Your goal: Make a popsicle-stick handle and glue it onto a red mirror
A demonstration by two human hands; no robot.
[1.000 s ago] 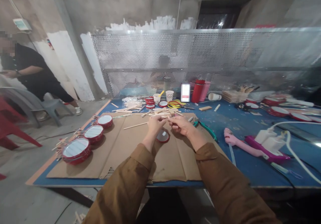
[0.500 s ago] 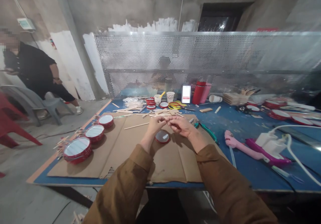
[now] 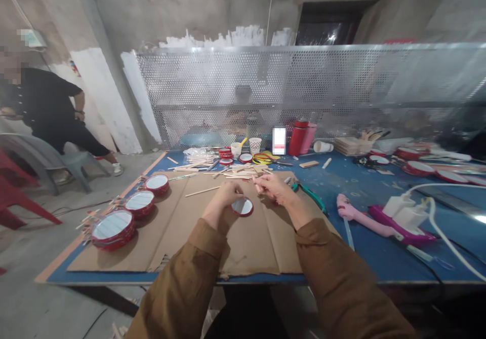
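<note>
A small round drum [image 3: 242, 207] with a red rim and pale top is over the cardboard sheet [image 3: 250, 253] in front of me. My left hand [image 3: 228, 197] has its fingers closed at the drum's upper left rim. Just right of and above the drum, my right hand [image 3: 272, 188] is closed in a pinch. Whatever its fingertips hold is too small to name. Beyond both hands lies a heap of thin wooden sticks [image 3: 246, 171]. One single stick [image 3: 202, 191] rests on the cardboard to the left.
Three red drums [image 3: 113, 230] with sticks line the left edge. Green-handled pliers [image 3: 313, 198], a pink glue gun [image 3: 364, 218] and a power strip with white plugs [image 3: 408, 217] lie right. Cups, scissors, a phone and a red bottle [image 3: 298, 137] stand behind. A person [image 3: 49, 101] is at left.
My hands, together at the fingertips before, have parted. The left came down to the small drum, which shifted slightly left. The right stays pinched near its former place.
</note>
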